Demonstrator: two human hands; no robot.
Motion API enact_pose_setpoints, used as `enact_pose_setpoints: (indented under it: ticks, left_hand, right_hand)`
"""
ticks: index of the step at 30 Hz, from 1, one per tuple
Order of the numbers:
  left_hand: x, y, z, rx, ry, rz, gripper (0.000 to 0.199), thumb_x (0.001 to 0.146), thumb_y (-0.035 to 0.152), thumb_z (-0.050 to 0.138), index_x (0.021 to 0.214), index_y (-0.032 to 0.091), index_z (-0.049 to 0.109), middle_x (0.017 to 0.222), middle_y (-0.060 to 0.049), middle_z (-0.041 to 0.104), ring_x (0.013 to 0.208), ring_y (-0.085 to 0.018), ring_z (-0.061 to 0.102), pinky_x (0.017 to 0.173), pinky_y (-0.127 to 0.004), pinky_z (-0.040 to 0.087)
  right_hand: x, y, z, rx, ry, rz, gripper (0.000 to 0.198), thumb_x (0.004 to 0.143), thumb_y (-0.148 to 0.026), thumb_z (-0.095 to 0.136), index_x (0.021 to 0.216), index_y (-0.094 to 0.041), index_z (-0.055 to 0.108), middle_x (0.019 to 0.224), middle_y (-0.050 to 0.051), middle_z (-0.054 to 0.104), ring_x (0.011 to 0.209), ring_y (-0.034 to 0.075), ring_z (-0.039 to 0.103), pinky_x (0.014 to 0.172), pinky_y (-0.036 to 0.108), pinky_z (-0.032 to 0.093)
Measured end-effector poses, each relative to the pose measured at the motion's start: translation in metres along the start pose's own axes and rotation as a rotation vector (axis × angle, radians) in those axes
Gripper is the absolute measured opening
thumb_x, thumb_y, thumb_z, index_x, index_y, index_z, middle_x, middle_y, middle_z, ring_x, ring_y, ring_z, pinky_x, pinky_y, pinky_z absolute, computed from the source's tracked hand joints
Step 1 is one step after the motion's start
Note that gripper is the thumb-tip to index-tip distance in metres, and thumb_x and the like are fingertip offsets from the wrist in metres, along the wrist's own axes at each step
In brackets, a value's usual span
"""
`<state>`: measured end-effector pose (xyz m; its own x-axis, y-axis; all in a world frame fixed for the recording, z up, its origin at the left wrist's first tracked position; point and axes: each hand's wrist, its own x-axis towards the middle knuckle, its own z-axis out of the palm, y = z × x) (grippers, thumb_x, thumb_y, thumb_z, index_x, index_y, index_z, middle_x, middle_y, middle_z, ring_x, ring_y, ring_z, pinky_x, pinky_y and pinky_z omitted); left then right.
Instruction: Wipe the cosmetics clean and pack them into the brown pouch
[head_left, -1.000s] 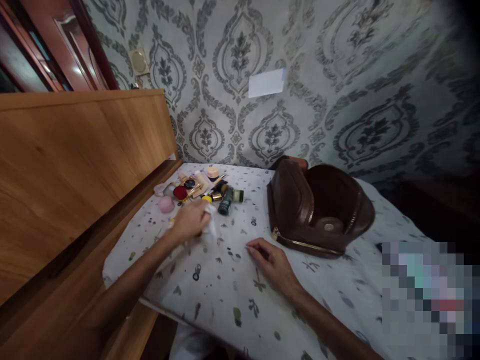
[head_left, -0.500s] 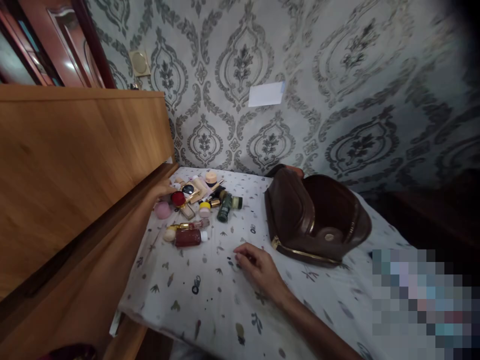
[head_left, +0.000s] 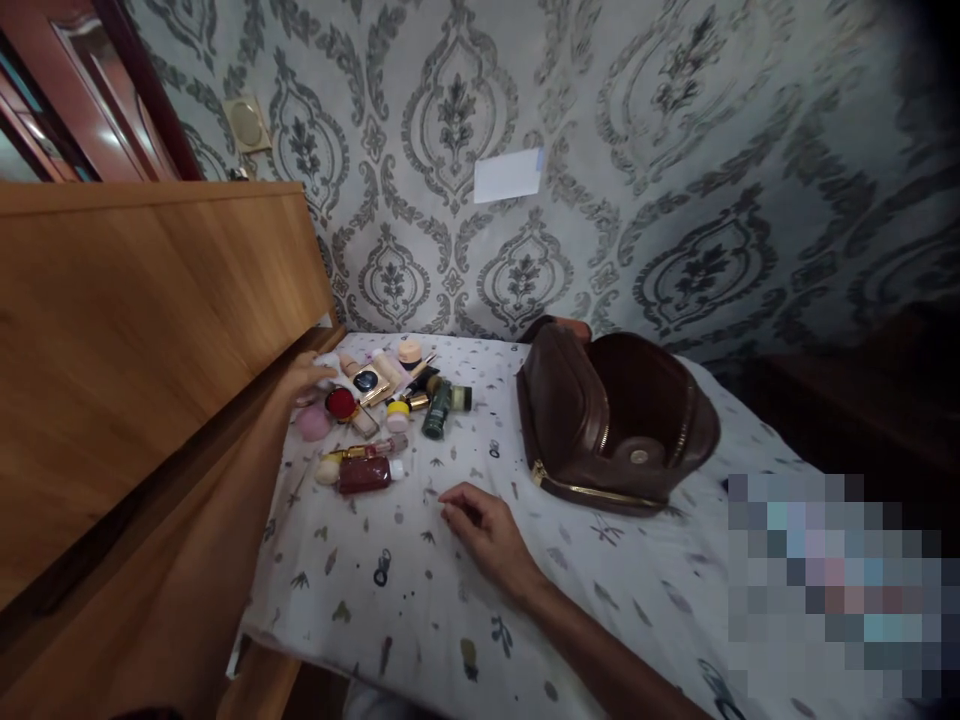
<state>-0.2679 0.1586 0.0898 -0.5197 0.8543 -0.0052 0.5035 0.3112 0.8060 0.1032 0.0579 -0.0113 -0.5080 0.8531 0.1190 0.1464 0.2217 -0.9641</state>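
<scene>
My left hand (head_left: 306, 374) reaches to the far left edge of the cloth, with its fingers closed at a small whitish item (head_left: 328, 366), whose kind I cannot make out. Close by it lie a pink sponge (head_left: 313, 423), a round red-topped item (head_left: 341, 403) and a compact with a dark oval (head_left: 366, 381). My right hand (head_left: 481, 525) rests on the patterned cloth (head_left: 420, 610), fingers loosely bent and thumb apart, nothing visible in it. Ahead of it are a dark red bottle with a white cap (head_left: 365, 475) and a dark green bottle (head_left: 436, 412).
A brown bag (head_left: 585, 420) stands unzipped and gaping at the right. A yellow-lidded jar (head_left: 398, 415), a peach-lidded jar (head_left: 410, 353) and brushes lie among the cosmetics. A wooden panel (head_left: 165, 310) borders the left side; a patterned wall (head_left: 525, 90) rises behind.
The view has shifted, so everything sits slightly further left. More of the whitish item shows at my left fingers. My right hand stays low over the cloth, with its fingers loosely bent.
</scene>
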Motion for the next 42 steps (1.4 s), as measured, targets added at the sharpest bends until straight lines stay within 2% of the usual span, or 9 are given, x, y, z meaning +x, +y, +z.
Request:
enact_pose_setpoints:
  ticks: [3,6,9,12,17,25,33,39,42]
  left_hand:
    - [-0.016,0.016,-0.007,-0.114,0.115,0.061,0.048,0.061,0.038,0.075,0.1,0.018,0.055,0.071,0.002,0.059,0.057,-0.013,0.055,0.045,-0.019,0.037]
    - [-0.048,0.035,0.006,-0.235,0.079,0.154,0.051,0.061,0.043,0.074,0.103,0.019,0.057,0.082,0.0,0.063,0.066,-0.014,0.06,0.05,-0.02,0.044]
    - [-0.099,0.046,0.048,-0.513,-0.108,0.248,0.056,0.054,0.039,0.082,0.1,0.017,0.06,0.089,-0.002,0.065,0.075,-0.016,0.063,0.062,-0.025,0.052]
    - [-0.155,0.047,0.104,-0.539,-0.314,0.219,0.049,0.057,0.037,0.082,0.095,0.018,0.059,0.085,-0.001,0.065,0.074,-0.016,0.061,0.064,-0.027,0.051]
    - [-0.203,0.038,0.158,-0.526,-0.436,0.365,0.033,0.071,0.037,0.074,0.097,0.023,0.06,0.088,-0.002,0.063,0.084,-0.02,0.06,0.075,-0.031,0.051]
    - [-0.192,0.012,0.16,-0.69,-0.363,0.251,0.029,0.08,0.047,0.068,0.093,0.022,0.061,0.086,-0.002,0.064,0.083,-0.019,0.061,0.076,-0.03,0.05]
    - [-0.199,0.016,0.157,-0.826,-0.411,0.128,0.037,0.078,0.035,0.067,0.112,0.025,0.057,0.093,-0.002,0.071,0.082,-0.02,0.067,0.07,-0.029,0.053]
    - [-0.193,0.015,0.147,-0.47,-0.231,0.447,0.024,0.083,0.024,0.054,0.106,0.021,0.058,0.102,-0.004,0.069,0.098,-0.021,0.064,0.09,-0.034,0.048]
    - [-0.19,0.016,0.143,-0.375,-0.157,0.53,0.022,0.083,0.022,0.049,0.104,0.021,0.058,0.096,-0.004,0.067,0.091,-0.02,0.062,0.086,-0.034,0.047]
  right_hand:
    - [0.0,0.002,0.0,0.023,0.001,-0.017,0.023,0.086,-0.037,0.054,0.088,-0.018,0.066,0.071,0.001,0.059,0.066,0.015,0.052,0.062,0.027,0.041]
    - [0.001,0.004,0.001,0.066,0.039,-0.048,0.028,0.086,-0.039,0.057,0.102,-0.019,0.067,0.082,0.003,0.064,0.073,0.016,0.057,0.067,0.029,0.046]
    - [0.003,0.008,0.004,0.149,0.074,-0.041,0.05,0.084,-0.043,0.062,0.128,-0.02,0.058,0.111,0.009,0.064,0.085,0.018,0.063,0.067,0.029,0.051]
    - [0.005,0.011,0.004,0.185,0.108,-0.058,0.07,0.081,-0.047,0.066,0.142,-0.021,0.044,0.132,0.013,0.056,0.1,0.021,0.064,0.072,0.03,0.055]
    - [0.009,0.014,-0.006,0.053,0.288,-0.131,0.057,0.081,-0.037,0.068,0.131,-0.017,0.05,0.126,0.011,0.063,0.114,0.026,0.06,0.1,0.041,0.048]
    - [0.015,0.027,-0.006,-0.034,0.332,-0.135,0.063,0.066,-0.03,0.079,0.124,-0.02,0.056,0.12,0.01,0.066,0.11,0.028,0.062,0.096,0.044,0.05]
    - [0.013,0.018,-0.006,-0.08,0.321,-0.15,0.058,0.066,-0.028,0.079,0.118,-0.02,0.057,0.116,0.009,0.067,0.105,0.026,0.064,0.091,0.041,0.052]
    - [0.007,0.01,-0.01,-0.252,0.294,-0.197,0.056,0.065,-0.021,0.077,0.118,-0.021,0.06,0.116,0.008,0.066,0.107,0.026,0.062,0.095,0.041,0.049]
    - [0.004,0.008,-0.013,-0.278,0.267,-0.189,0.056,0.066,-0.021,0.077,0.119,-0.022,0.06,0.116,0.007,0.066,0.107,0.026,0.062,0.095,0.04,0.048]
